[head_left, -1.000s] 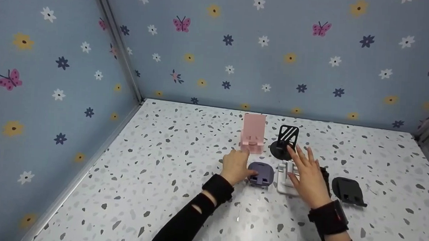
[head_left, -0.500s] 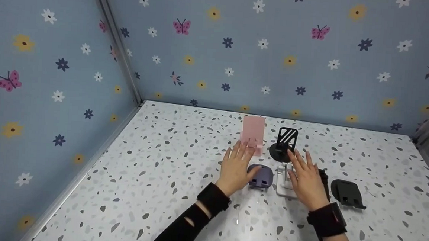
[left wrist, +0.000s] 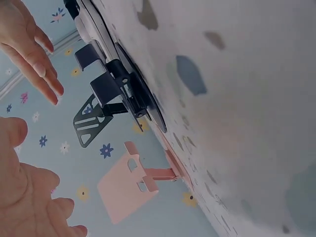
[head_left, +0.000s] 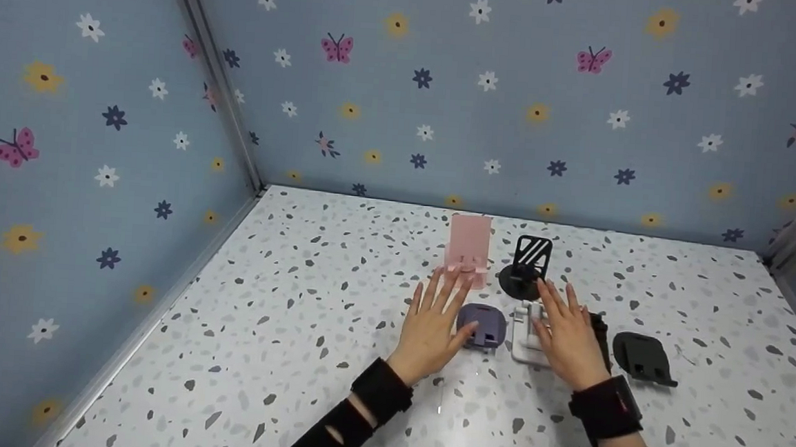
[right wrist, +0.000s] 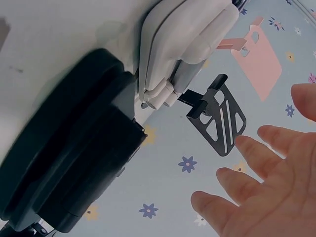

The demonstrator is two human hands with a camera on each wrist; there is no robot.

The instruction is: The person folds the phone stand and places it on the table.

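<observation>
Okay so as far as I can see, two of the phone-stand-looking things are up: the pink stand (head_left: 469, 242) and the slotted black stand (head_left: 525, 273) both have their back plates raised. The other four sit low on the speckled tabletop (head_left: 325, 281) and look folded down to me, so I'd count those as not raised. Neither hand is holding anything, so this reads like a pause or a finish, can't tell which. Left hand (head_left: 429, 332) has its fingers spread out, right hand (head_left: 572, 341) is loose and unfurled too, and the wrist views show both clear of the stands around them. Pink one's just past the left fingertips, slotted black one's just past the right fingertips. The purple stand (head_left: 492, 324) sits between the hands, right beside the left thumb. The white stand (head_left: 534, 335) is between them as well, partly hidden by the right hand. On that hand's outer side there's the chunky black stand (head_left: 601, 330), mostly covered in the head view, and farther out, apart from the hand, the dark grey stand (head_left: 644, 356).
</observation>
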